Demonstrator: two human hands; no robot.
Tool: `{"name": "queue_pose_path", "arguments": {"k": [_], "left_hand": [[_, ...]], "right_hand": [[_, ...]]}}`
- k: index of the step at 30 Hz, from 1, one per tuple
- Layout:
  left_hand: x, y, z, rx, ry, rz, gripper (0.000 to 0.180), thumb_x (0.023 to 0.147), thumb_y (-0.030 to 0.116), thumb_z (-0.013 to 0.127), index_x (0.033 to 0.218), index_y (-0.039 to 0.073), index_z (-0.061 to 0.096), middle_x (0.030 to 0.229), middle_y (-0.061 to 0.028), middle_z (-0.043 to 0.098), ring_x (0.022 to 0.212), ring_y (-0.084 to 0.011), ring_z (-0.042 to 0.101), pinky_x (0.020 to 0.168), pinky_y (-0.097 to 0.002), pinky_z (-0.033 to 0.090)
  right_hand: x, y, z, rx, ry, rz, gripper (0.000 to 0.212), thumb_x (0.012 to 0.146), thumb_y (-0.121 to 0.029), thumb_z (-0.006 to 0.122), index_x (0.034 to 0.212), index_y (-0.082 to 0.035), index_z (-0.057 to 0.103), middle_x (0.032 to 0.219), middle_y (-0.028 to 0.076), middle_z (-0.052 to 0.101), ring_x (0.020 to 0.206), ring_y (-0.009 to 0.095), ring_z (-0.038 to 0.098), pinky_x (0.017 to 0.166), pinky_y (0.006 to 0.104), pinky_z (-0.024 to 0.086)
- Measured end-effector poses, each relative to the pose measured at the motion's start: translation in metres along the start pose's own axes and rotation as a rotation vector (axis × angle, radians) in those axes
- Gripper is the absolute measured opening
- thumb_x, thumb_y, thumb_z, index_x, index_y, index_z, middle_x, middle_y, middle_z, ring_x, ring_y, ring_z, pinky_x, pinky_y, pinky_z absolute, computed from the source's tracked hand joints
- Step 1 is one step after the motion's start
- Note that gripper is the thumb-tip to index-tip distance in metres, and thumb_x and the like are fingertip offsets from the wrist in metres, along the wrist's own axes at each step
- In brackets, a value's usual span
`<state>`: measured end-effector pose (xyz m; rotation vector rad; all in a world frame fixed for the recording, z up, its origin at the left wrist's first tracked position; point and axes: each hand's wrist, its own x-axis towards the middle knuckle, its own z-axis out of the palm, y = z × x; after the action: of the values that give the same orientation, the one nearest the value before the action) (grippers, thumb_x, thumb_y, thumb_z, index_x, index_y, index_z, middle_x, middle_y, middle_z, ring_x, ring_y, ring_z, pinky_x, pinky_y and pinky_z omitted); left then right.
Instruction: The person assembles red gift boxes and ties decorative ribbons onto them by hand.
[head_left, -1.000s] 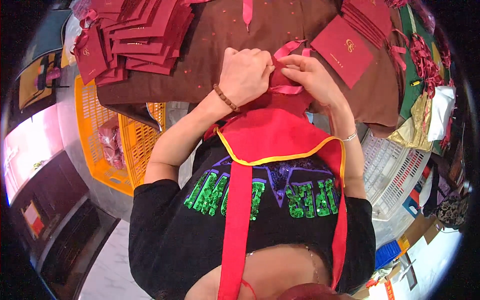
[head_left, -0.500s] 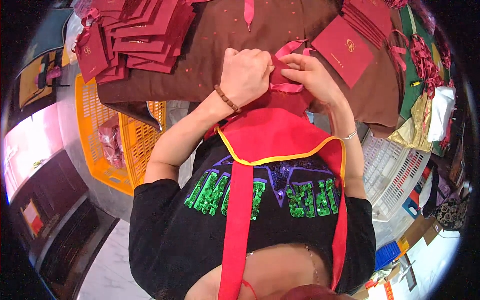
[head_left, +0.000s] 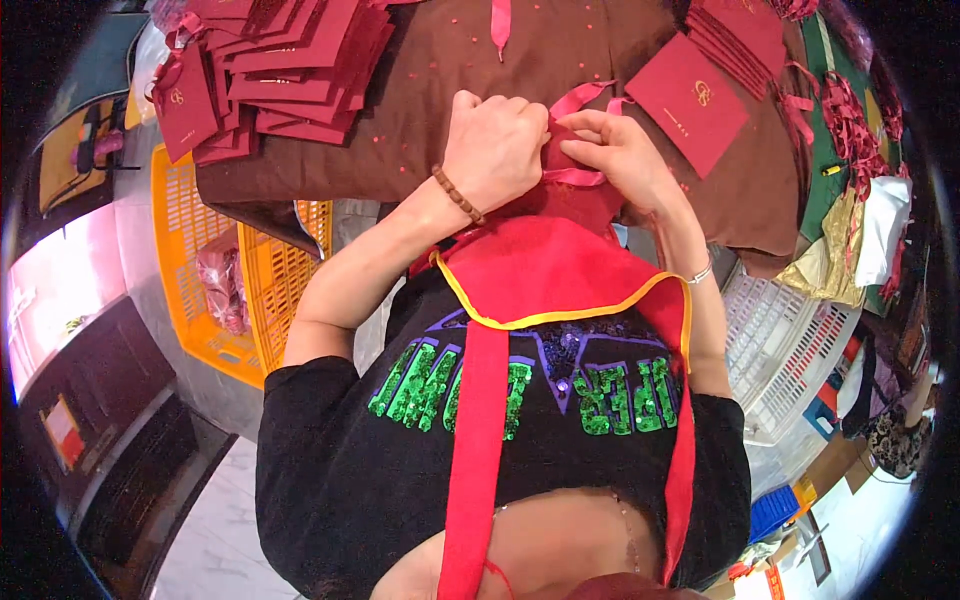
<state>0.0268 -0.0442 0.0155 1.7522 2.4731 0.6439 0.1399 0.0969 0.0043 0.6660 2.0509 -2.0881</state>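
Observation:
Between my hands is a small dark red paper bag point(head_left: 556, 152), mostly hidden by my fingers. One pink-red ribbon point(head_left: 580, 97) loops up from its far side, and another ribbon band point(head_left: 574, 178) crosses the near side. My left hand point(head_left: 495, 148) is closed like a fist at the bag's left edge, knuckles up, its fingertips out of sight. My right hand point(head_left: 622, 155) pinches at the right side by the ribbon, thumb and fingers close together. Below them lies my red apron point(head_left: 560, 275) with yellow trim.
Red ribboned bags are piled point(head_left: 300, 75) on the brown cloth-covered table point(head_left: 430, 110) at far left. Another stack of red bags point(head_left: 690, 105) lies at right, near loose ribbons point(head_left: 850, 130). An orange crate point(head_left: 185, 270) stands at lower left, a white crate point(head_left: 775, 335) at right.
Both hands hold nearly the same place and grip. My left hand has shifted very slightly, and the ribbon barely moves.

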Motion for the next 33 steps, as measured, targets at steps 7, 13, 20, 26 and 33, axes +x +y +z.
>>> {"name": "queue_pose_path", "arguments": {"k": [7,13,20,26,33], "left_hand": [[0.006,-0.018,0.0,-0.287,-0.186,-0.156,0.012,0.077,0.02,0.06,0.073,0.008,0.059,0.071,-0.0095,0.062,0.068,-0.0278,0.06,0.061,-0.0416,0.04],[-0.002,-0.001,0.007,0.036,0.069,0.026,0.009,0.074,0.017,0.06,0.072,0.011,0.055,0.068,-0.0041,0.058,0.066,-0.0226,0.058,0.063,-0.0382,0.035],[0.0,0.002,0.008,0.184,0.158,0.104,0.008,0.073,0.016,0.06,0.07,0.012,0.054,0.067,-0.003,0.056,0.066,-0.0216,0.056,0.064,-0.0374,0.035],[-0.009,-0.02,0.009,-0.522,0.088,-0.139,0.01,0.08,0.014,0.059,0.08,0.004,0.062,0.075,-0.0117,0.061,0.073,-0.0283,0.06,0.064,-0.0375,0.046],[-0.016,-0.019,0.011,-0.549,0.096,-0.186,0.011,0.079,0.012,0.06,0.085,0.003,0.063,0.08,-0.0132,0.062,0.076,-0.0291,0.061,0.066,-0.0366,0.048]], "right_hand": [[-0.002,-0.004,-0.002,0.001,-0.009,0.025,0.035,0.081,-0.01,0.057,0.113,0.006,0.054,0.101,0.01,0.062,0.091,0.013,0.057,0.08,0.0246,0.045],[0.003,0.0,-0.001,-0.084,0.011,-0.028,0.036,0.081,-0.01,0.057,0.113,0.006,0.054,0.102,0.011,0.062,0.093,0.014,0.057,0.08,0.0248,0.045],[-0.002,-0.006,0.0,0.008,0.04,0.009,0.032,0.081,-0.008,0.058,0.11,0.005,0.055,0.1,0.011,0.062,0.091,0.013,0.057,0.079,0.024,0.045],[0.0,-0.008,-0.01,-0.04,-0.017,0.036,0.031,0.084,-0.01,0.055,0.112,0.004,0.055,0.1,0.006,0.061,0.091,0.011,0.055,0.081,0.0232,0.043],[0.005,0.001,-0.018,0.047,-0.062,0.056,0.031,0.085,-0.009,0.05,0.114,0.004,0.055,0.103,0.004,0.06,0.095,0.01,0.053,0.085,0.0236,0.041]]}}
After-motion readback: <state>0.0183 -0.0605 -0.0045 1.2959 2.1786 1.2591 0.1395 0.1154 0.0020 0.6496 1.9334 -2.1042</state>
